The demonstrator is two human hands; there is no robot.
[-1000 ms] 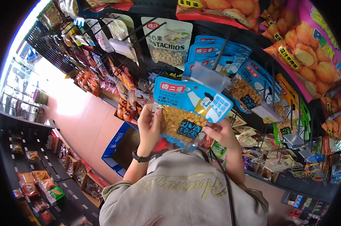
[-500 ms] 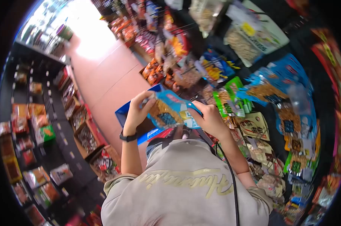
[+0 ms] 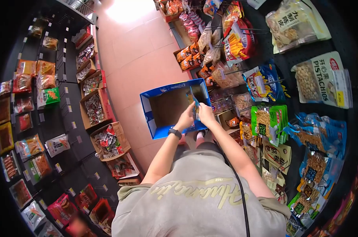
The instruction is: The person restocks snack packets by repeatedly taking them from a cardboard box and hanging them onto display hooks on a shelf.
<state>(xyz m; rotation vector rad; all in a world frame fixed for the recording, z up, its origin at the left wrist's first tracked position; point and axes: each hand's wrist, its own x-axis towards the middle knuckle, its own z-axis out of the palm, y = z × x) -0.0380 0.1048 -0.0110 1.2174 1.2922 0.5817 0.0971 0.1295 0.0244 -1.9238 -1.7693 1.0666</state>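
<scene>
A blue snack bag [image 3: 192,102] with a clear window is tipped up nearly edge-on over the right end of a blue cardboard box [image 3: 145,106]. My left hand [image 3: 185,118], with a dark watch at its wrist, is closed on the bag's left side. On the other side, my right hand [image 3: 205,114] grips the bag near its edge. The inside of the box is brown, and the bag hides part of it. What the bag's front shows cannot be read at this angle.
Pegs at right carry a pistachio bag [image 3: 307,81], green snack bags [image 3: 268,124] and blue nut bags [image 3: 321,132]. Dark shelves [image 3: 64,146] with packets stand at left, above open cartons [image 3: 110,140]. A tiled aisle floor [image 3: 123,59] runs between, and a black cable [image 3: 242,189] crosses my shirt.
The blue bag has gone from lying broad side up in front of me to tilted edge-on over the box. Both hands moved right with it, and the view has shifted.
</scene>
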